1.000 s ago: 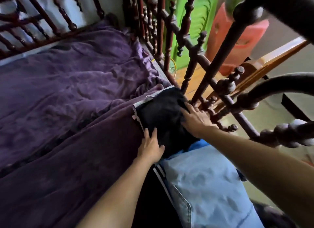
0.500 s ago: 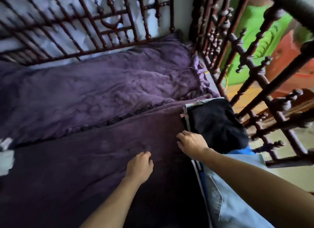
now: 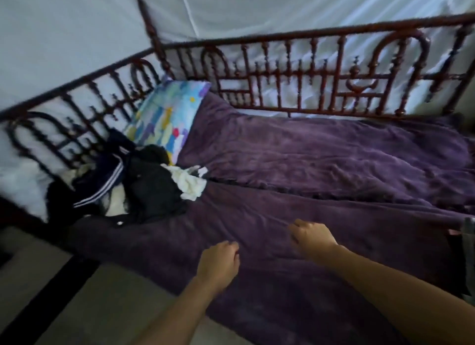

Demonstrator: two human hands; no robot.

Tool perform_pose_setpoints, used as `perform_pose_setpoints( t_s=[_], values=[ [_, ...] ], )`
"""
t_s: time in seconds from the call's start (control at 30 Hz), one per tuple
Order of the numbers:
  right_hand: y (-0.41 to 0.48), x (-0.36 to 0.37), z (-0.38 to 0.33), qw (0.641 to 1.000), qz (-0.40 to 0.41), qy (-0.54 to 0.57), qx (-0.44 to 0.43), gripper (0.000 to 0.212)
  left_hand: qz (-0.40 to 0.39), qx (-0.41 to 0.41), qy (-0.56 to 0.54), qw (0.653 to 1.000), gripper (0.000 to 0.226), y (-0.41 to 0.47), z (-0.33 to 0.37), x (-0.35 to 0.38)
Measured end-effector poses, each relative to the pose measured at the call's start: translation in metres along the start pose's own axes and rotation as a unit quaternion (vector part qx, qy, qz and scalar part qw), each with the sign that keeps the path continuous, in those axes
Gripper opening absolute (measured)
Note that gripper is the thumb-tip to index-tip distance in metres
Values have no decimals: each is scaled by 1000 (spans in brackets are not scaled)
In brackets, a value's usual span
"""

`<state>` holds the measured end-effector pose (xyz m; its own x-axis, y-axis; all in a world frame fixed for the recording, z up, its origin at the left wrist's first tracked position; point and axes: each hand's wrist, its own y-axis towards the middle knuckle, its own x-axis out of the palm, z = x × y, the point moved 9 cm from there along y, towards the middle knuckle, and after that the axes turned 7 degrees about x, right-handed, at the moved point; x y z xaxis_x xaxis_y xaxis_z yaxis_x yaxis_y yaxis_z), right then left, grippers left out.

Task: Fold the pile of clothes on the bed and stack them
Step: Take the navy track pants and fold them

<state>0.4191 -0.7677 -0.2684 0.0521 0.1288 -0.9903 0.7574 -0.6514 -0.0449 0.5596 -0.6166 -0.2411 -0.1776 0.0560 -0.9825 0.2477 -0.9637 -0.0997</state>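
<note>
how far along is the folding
Done: cannot tell; only a sliver of cloth shows at the right edge. In hand: nothing, the left hand and right hand are empty over the blanket. Left: an unfolded pile beside the pillow.

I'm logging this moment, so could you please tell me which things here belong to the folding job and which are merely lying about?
Part of the job:
- pile of unfolded clothes
- white garment at the pile's edge
- left hand and right hand, both empty

Just there:
- patterned pillow
- purple blanket
- bed railing
</note>
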Motion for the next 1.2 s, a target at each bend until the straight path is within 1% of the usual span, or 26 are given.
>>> perform_pose_setpoints(
  t_s=[0.1,0.2,0.3,0.43,0.63,0.87,0.93,1.0,1.2],
  values=[
    [32,-7,-87,999,1,-13,-43,31,27,-62,-5,998,22,-38,-82,-30],
    [66,-11,-165,995,6,-22,-99,30,37,-120,-5,992,23,-69,-154,-48],
    [100,-10,-222,992,11,-12,-128,31,38,-163,-8,986,24,-93,-213,-55],
    [147,10,-275,989,-4,-2,-149,30,19,-205,-12,979,26,-106,-281,-52],
    [236,60,-327,988,-32,5,-148,30,-1,-228,-18,974,26,-80,-386,-51],
    [329,129,-359,987,-119,28,-108,27,-34,-238,-64,969,24,-30,-501,-32],
    [346,144,-366,983,-155,29,-92,25,-47,-244,-92,964,22,-19,-525,-21],
    [362,157,-376,980,-177,27,-81,26,-56,-247,-97,963,19,-9,-545,-15],
    [431,164,-411,983,-177,33,-36,27,-70,-246,-107,961,20,41,-635,-7]
  ],
)
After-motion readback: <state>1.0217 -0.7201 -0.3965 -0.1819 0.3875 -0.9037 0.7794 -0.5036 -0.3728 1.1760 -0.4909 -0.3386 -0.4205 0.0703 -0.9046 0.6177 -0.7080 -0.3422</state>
